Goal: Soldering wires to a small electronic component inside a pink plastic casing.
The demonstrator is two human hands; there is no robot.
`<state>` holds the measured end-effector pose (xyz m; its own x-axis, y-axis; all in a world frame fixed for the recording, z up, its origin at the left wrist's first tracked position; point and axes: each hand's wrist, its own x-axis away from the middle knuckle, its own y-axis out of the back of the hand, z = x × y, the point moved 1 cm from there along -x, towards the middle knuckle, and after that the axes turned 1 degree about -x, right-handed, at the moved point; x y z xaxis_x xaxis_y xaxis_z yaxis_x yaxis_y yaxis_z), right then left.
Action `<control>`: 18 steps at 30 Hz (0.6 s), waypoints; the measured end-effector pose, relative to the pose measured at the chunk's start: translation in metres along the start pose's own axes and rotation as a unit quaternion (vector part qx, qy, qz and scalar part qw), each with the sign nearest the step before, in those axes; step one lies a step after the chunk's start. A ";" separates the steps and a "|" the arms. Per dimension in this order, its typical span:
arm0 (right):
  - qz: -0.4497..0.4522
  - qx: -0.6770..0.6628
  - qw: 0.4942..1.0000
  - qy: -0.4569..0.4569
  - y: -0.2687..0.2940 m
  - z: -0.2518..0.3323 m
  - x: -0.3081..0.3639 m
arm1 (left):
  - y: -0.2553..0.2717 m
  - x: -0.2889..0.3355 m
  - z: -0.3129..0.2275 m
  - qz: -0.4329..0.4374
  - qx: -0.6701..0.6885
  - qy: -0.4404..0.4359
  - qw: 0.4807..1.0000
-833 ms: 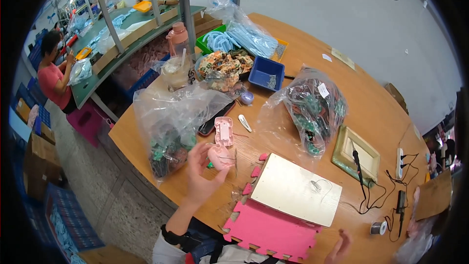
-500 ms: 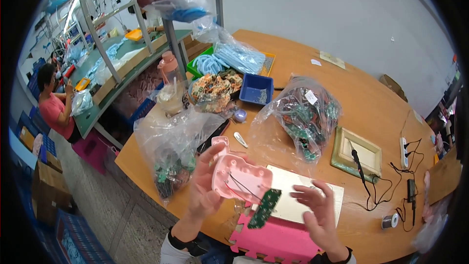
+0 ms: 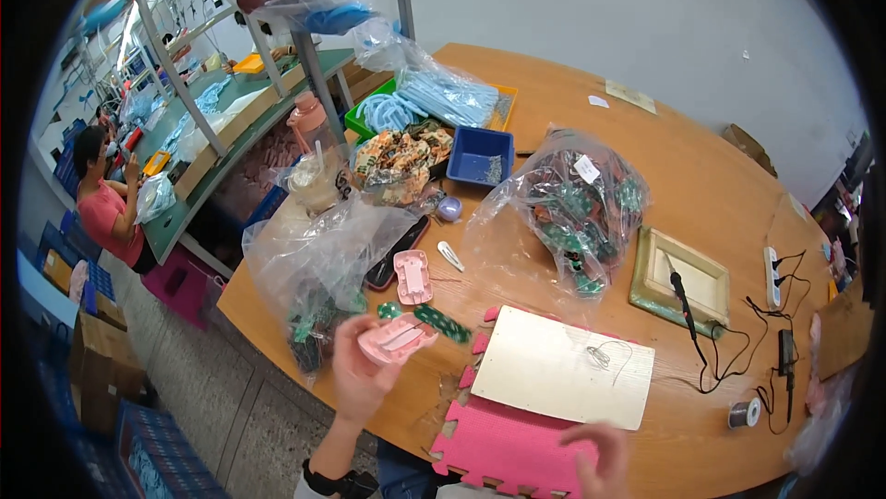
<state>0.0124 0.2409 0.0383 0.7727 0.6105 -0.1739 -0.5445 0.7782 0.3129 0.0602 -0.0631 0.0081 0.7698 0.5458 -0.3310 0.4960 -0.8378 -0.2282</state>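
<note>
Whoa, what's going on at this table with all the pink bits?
A person's left hand is holding a pink plastic shell, with a green circuit board at its edge. The right hand looks empty and blurry, over the pink foam mat. Another pink shell lies on the table. A white board rests on the mat, and a soldering iron lies across a square frame.
</note>
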 end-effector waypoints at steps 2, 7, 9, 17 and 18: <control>0.036 -0.039 0.997 -0.051 -0.015 -0.013 0.029 | 0.003 0.022 0.026 -0.027 -0.024 0.031 0.999; 0.060 0.049 0.993 -0.084 -0.021 -0.043 0.046 | 0.000 0.049 0.032 0.009 -0.207 0.083 0.975; 0.060 0.061 0.992 -0.093 -0.020 -0.049 0.051 | 0.010 0.045 0.029 -0.009 -0.353 0.119 0.928; 0.015 0.120 0.991 -0.048 -0.024 -0.070 0.065 | -0.012 -0.059 0.070 -0.020 -0.668 -0.028 0.743; 0.010 0.126 0.991 -0.049 -0.025 -0.072 0.067 | -0.016 -0.064 0.075 -0.023 -0.691 -0.006 0.722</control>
<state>0.0544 0.2727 -0.0481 0.7972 0.5987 -0.0781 -0.4710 0.6976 0.5400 -0.0271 -0.0835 -0.0355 0.7406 0.5663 -0.3617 0.4544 -0.0255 0.8904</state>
